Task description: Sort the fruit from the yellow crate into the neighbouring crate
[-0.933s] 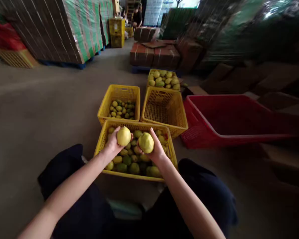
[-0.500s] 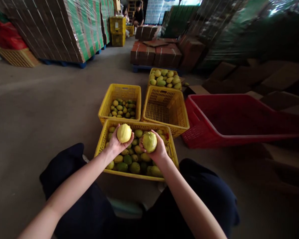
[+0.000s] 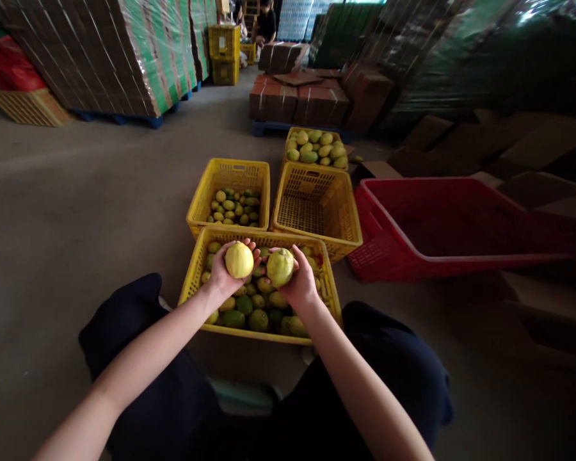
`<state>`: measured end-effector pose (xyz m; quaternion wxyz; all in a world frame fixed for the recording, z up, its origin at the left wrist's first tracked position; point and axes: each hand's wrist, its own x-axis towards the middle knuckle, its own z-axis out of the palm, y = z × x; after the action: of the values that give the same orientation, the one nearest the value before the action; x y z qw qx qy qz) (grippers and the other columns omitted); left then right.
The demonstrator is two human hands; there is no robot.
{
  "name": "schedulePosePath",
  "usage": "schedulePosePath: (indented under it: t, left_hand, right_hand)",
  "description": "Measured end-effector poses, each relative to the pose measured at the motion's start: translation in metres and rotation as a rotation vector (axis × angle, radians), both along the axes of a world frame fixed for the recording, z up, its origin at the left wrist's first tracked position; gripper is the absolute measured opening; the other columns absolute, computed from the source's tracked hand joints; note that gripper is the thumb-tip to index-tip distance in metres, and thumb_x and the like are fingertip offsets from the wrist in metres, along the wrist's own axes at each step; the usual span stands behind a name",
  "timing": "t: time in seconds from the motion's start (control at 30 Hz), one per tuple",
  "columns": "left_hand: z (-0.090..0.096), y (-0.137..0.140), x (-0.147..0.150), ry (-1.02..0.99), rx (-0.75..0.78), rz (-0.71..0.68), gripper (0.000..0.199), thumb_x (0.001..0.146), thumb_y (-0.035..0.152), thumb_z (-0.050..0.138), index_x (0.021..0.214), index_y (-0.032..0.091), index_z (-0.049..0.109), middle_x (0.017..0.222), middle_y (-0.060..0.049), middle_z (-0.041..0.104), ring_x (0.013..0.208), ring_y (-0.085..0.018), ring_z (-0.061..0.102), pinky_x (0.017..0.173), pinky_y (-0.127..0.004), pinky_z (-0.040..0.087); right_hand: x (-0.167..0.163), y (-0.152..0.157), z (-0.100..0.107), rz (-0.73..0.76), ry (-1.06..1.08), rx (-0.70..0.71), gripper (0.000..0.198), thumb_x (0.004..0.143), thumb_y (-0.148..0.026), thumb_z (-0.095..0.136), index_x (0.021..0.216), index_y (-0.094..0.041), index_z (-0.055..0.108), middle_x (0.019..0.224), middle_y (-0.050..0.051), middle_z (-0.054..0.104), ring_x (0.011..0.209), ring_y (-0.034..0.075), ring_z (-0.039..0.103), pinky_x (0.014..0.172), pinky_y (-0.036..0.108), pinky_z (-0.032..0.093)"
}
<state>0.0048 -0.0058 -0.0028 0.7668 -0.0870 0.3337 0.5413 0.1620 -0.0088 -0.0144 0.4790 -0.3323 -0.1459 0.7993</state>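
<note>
My left hand cradles a pale yellow lemon, palm up with the fingers partly spread beneath it. In my right hand rests a greener, yellow-green lemon, its knobby end turned upward. Both hands hang close together over a yellow plastic crate filled with green and yellow lemons. My forearms and the two fruits hide part of that crate's contents.
Behind stand a yellow crate part filled with smaller fruit, a bare-bottomed yellow crate and a fuller crate. A red bin lies right, near cardboard. Wrapped pallets and a seated person are farther back.
My right hand has shifted slightly left and turned its lemon, bringing it nearer the left one. The left hand's fingers have opened a little around its lemon.
</note>
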Motion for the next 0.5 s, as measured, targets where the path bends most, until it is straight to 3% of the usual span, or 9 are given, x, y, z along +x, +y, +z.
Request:
schedulePosePath:
  t: [0.27, 0.37, 0.43, 0.5]
  left_hand:
    - [-0.010, 0.004, 0.009, 0.039, -0.036, -0.047, 0.033, 0.083, 0.019, 0.049, 0.107, 0.012, 0.071, 0.078, -0.006, 0.075, 0.067, -0.018, 0.072, 0.065, -0.029, 0.059]
    - [-0.014, 0.004, 0.009, 0.041, -0.074, -0.022, 0.035, 0.083, 0.018, 0.048, 0.110, 0.012, 0.070, 0.077, -0.006, 0.075, 0.066, -0.019, 0.072, 0.064, -0.029, 0.059]
    - [-0.014, 0.005, 0.005, 0.047, -0.098, 0.027, 0.036, 0.084, 0.018, 0.047, 0.112, 0.013, 0.070, 0.075, -0.006, 0.074, 0.066, -0.019, 0.072, 0.063, -0.029, 0.058]
    - [-0.012, 0.006, -0.001, 0.057, -0.105, 0.111, 0.037, 0.086, 0.019, 0.045, 0.113, 0.013, 0.069, 0.074, -0.005, 0.073, 0.066, -0.020, 0.072, 0.062, -0.030, 0.058]
  right_hand:
    - [0.002, 0.001, -0.002, -0.053, 0.016, 0.018, 0.036, 0.091, -0.043, 0.047, 0.083, -0.017, 0.070, 0.067, 0.006, 0.069, 0.060, 0.019, 0.067, 0.058, 0.030, 0.058]
    - [0.002, 0.003, -0.011, -0.059, -0.018, -0.011, 0.035, 0.090, -0.043, 0.047, 0.085, -0.017, 0.070, 0.070, 0.006, 0.070, 0.060, 0.019, 0.067, 0.059, 0.032, 0.057]
    - [0.000, 0.001, -0.026, -0.032, -0.151, -0.052, 0.035, 0.090, -0.043, 0.043, 0.087, -0.018, 0.068, 0.069, 0.006, 0.068, 0.059, 0.020, 0.065, 0.058, 0.032, 0.056]
    - [-0.004, -0.005, -0.044, 0.071, -0.414, -0.059, 0.039, 0.091, -0.045, 0.034, 0.085, -0.020, 0.063, 0.066, 0.005, 0.066, 0.057, 0.020, 0.064, 0.058, 0.034, 0.055]
